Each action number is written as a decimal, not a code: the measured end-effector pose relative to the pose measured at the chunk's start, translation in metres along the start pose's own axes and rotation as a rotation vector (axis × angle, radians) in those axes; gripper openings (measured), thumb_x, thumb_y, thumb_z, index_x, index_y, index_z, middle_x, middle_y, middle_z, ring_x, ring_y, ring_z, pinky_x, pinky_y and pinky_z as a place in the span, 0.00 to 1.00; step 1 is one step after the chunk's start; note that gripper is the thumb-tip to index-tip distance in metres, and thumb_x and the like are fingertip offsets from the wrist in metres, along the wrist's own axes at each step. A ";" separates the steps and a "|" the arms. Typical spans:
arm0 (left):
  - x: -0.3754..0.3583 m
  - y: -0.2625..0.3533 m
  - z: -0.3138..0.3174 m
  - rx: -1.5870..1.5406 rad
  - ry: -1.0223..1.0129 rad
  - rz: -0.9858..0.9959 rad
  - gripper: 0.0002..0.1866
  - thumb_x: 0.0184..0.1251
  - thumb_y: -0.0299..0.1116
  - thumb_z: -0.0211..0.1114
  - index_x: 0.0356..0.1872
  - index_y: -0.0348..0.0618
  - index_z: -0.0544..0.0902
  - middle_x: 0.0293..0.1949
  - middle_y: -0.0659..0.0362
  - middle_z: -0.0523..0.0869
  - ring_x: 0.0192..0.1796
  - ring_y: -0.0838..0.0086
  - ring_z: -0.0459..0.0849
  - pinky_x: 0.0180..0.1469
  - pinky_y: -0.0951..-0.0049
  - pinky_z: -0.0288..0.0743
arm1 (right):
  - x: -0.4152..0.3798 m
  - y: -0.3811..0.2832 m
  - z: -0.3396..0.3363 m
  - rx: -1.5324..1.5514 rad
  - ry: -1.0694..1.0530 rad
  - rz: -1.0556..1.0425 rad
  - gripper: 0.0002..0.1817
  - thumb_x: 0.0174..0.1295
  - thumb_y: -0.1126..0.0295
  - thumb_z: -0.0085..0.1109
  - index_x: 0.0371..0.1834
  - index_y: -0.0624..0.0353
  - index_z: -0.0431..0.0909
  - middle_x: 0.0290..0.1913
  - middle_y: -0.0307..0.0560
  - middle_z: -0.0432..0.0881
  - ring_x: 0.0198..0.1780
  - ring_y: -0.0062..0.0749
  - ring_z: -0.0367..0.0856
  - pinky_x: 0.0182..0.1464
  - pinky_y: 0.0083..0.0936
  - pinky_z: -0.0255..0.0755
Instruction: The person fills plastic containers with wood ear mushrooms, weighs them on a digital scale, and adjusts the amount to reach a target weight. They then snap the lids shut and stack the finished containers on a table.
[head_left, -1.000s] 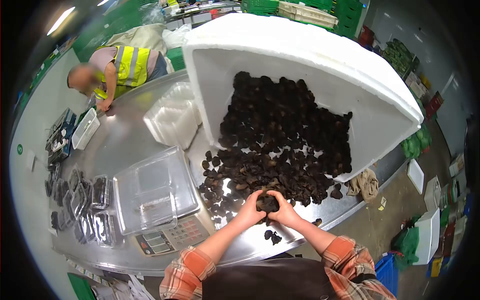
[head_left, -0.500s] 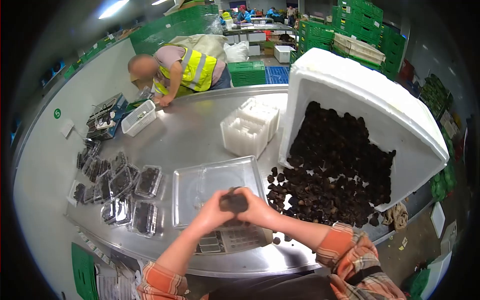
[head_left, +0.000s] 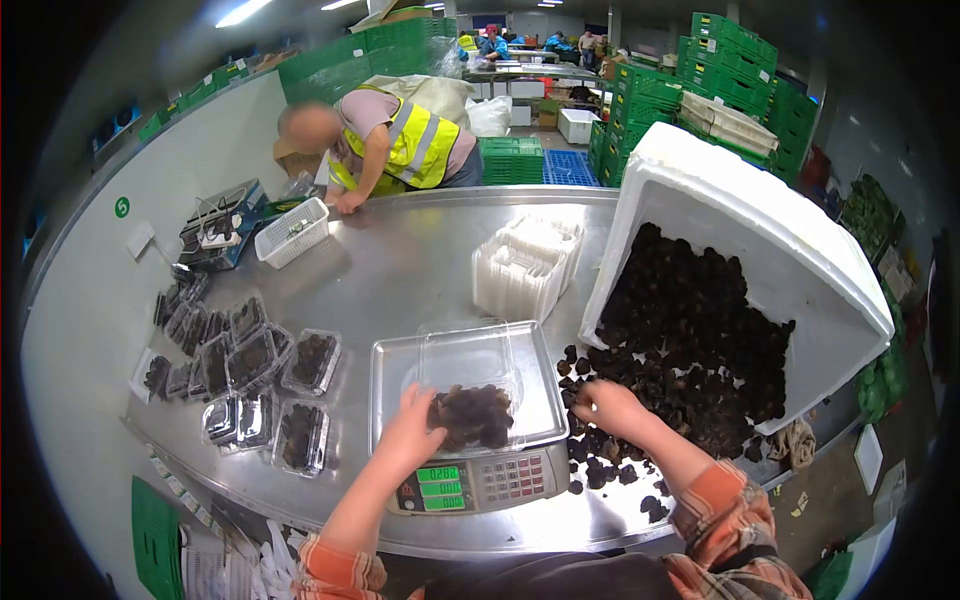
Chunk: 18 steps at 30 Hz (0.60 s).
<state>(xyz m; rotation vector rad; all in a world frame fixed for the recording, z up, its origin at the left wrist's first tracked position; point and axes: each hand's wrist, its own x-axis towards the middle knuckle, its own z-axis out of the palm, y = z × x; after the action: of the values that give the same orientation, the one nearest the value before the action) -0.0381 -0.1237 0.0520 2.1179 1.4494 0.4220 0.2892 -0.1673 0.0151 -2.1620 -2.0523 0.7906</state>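
Note:
A clear plastic punnet [head_left: 468,385] sits on the tray of a digital scale [head_left: 470,480], with a pile of dark mushrooms [head_left: 472,415] in it. My left hand [head_left: 410,425] rests at the punnet's left front edge, fingers touching the mushrooms. My right hand [head_left: 605,405] is over the loose dark mushrooms [head_left: 680,350] spilling from a tipped white foam box [head_left: 760,220], fingers curled among them. Whether it grips any is not visible.
Several filled, lidded punnets [head_left: 250,380] lie at the left on the steel table [head_left: 380,270]. A stack of empty punnets [head_left: 525,265] stands behind the scale. A person in a yellow vest [head_left: 400,145] leans on the far edge beside a white basket [head_left: 292,232].
Both hands carried a clump of mushrooms from the pile to the scale and dropped it in the punnet. My right hand has gone back to the loose pile.

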 end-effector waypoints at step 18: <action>-0.119 -0.005 0.196 0.133 -0.529 0.071 0.18 0.58 0.42 0.61 0.40 0.37 0.75 0.34 0.46 0.83 0.38 0.53 0.83 0.39 0.55 0.75 | -0.037 -0.004 0.005 0.786 0.256 -0.099 0.04 0.60 0.74 0.56 0.33 0.64 0.75 0.27 0.39 0.78 0.27 0.20 0.77 0.30 0.17 0.72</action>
<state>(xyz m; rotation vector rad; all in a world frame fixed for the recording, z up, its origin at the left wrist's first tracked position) 0.0184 -0.2815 -0.1045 2.1663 1.1182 -0.2093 0.2842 -0.2036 0.0236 -1.6019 -1.3753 1.0168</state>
